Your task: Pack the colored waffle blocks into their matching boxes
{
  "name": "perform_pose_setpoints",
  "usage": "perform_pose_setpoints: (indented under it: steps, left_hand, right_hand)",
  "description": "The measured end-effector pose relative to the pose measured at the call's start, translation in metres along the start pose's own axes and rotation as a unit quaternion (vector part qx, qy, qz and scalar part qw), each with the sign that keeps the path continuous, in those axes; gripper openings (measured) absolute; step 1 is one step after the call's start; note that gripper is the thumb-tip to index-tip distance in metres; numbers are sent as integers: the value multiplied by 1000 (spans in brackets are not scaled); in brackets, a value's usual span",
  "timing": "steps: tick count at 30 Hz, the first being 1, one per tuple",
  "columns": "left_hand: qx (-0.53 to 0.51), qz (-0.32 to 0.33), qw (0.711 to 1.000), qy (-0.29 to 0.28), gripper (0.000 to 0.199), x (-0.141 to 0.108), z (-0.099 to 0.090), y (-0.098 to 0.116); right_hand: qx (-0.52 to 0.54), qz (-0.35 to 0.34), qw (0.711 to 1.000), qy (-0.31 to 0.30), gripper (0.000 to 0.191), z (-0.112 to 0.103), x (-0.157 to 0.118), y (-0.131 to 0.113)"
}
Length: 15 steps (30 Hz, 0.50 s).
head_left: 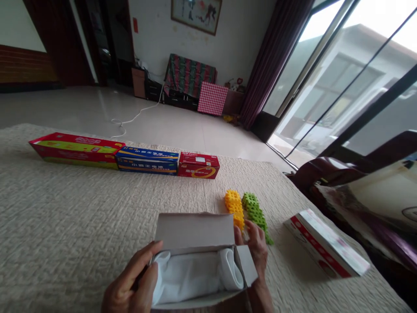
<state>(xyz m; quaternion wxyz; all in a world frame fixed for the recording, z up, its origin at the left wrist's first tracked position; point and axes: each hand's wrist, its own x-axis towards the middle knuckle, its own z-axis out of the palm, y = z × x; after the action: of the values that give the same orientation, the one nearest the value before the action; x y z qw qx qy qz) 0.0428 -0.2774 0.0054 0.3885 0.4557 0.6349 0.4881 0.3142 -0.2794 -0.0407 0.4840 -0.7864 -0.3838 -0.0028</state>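
Note:
An open cardboard box [195, 230] with its lid flap raised lies low in the middle of the head view. Inside it is a folded white cloth [195, 271], rolled up at its right end. My left hand [132, 280] grips the box's left side, thumb towards the inside. At the right end, my right hand [256, 250] is behind the side flap, its fingers curled near the lid's corner and partly hidden. Just beyond that hand stand a row of yellow plastic blocks [235, 208] and a row of green plastic blocks [256, 211].
Along the far edge of the cloth-covered surface [81, 208] stand a long red and green box [78, 150], a blue box [146, 161] and a small red box [198, 165]. A white and red box [325, 243] lies at the right, near a dark chair arm [321, 167].

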Motion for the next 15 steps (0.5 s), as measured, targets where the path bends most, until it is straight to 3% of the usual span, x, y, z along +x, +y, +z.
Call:
perform_pose_setpoints:
  steps: [4,15]
  left_hand:
    - [10,6,1000,3,31,2,-2,-2]
    - [7,18,1000,5,32,2,4,5]
  right_hand:
    - [-97,-94,991,3,50,12,1,-3]
    - [-114,-125,985,-36,42,16,1,7]
